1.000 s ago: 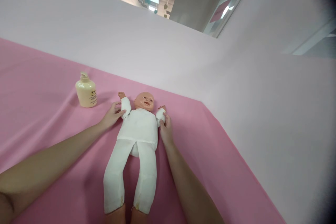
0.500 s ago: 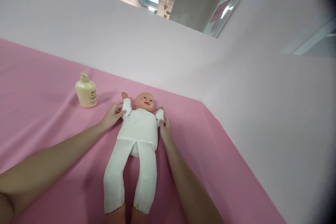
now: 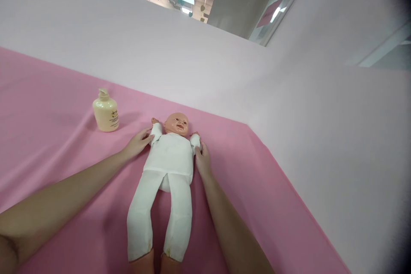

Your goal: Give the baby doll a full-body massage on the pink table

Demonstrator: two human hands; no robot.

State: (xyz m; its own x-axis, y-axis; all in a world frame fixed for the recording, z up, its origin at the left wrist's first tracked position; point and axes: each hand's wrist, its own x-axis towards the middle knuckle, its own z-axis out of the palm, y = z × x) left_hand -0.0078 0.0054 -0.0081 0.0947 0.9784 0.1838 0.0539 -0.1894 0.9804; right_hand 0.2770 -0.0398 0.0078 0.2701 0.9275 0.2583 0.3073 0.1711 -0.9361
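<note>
A baby doll [image 3: 170,154] with a white cloth body lies on its back, its head toward the wall and both arms bent upward. On the left of the picture, my left hand [image 3: 138,142] grips the doll's arm [image 3: 156,132], thumb in front and fingers behind it. My right hand [image 3: 203,158] holds the other arm [image 3: 195,140] near the elbow, partly hidden behind the sleeve. The doll's feet run out of the picture at the bottom.
A cream pump bottle [image 3: 106,112] stands left of the doll on the pink cloth [image 3: 64,137], which has soft folds. White walls [image 3: 154,55] rise behind and to the right. A window [image 3: 234,4] above shows ceiling lights and hanging shapes.
The doll's arm in my left hand has tipped slightly inward, its small hand now lower and nearer the head. My right hand has hardly moved.
</note>
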